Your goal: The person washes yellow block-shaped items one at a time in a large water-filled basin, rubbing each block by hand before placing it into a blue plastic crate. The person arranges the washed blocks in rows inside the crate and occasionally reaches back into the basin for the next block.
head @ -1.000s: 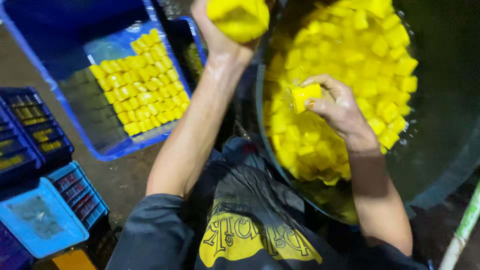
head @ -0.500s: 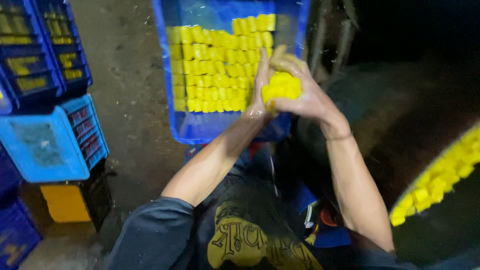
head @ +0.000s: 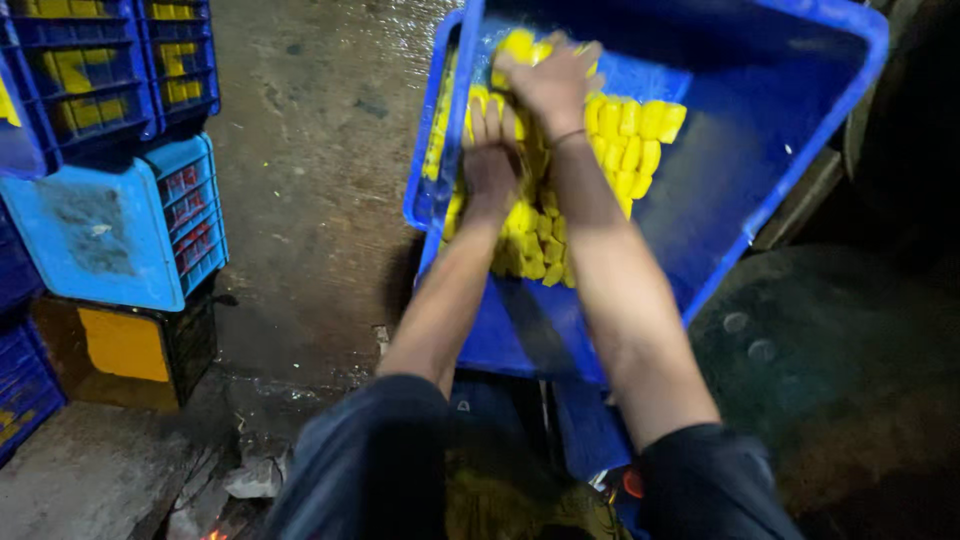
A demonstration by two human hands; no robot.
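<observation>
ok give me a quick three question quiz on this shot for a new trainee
1. True or false: both hands are inside the blue tray.
2. Multiple choice: the yellow blocks in the tray lie A) scattered loose across the whole floor of it, B) packed in rows at its left part, C) heaped on the ground outside it.
3. Short answer: what stands at the left edge of the view?

Key
1. True: the left hand lies flat on the blocks and the right hand rests on the blocks at the far end.
2. B.
3. Stacked blue crates, above a black crate with a yellow side.
</observation>
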